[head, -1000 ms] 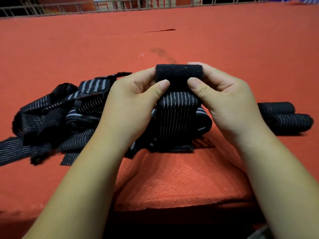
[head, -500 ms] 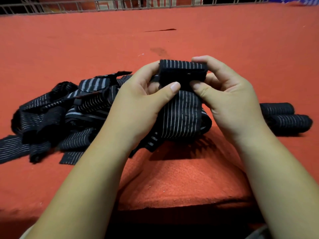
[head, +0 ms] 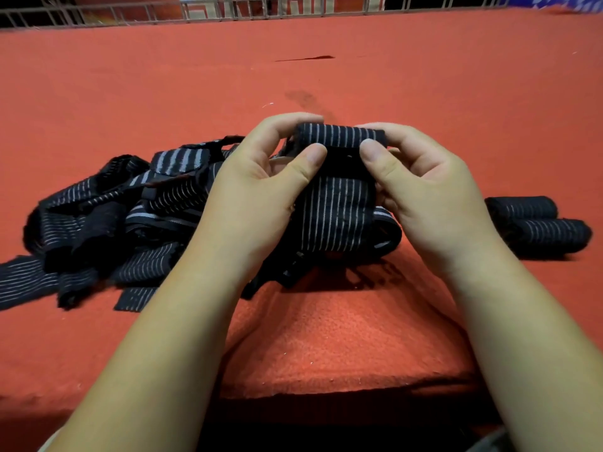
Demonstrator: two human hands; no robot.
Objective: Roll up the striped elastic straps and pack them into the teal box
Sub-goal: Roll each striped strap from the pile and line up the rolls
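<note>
here, nearest of all, the red-covered worktop (head: pixel 326 347) runs under both forearms. above it the left hand (head: pixel 261 190) and right hand (head: pixel 430 190) are both curled round a half-rolled strap (head: pixel 339 203). thumbs press the coil's front and fingers wrap behind, probably so the elastic cannot spring loose while its tail hangs to the worktop. left of the half-rolled strap sits a tangled pile of loose straps (head: pixel 130 223). right of it lie two finished rolls (head: pixel 535 223), touching. beyond it stands a metal railing (head: pixel 228 8). no teal box shows.
</note>
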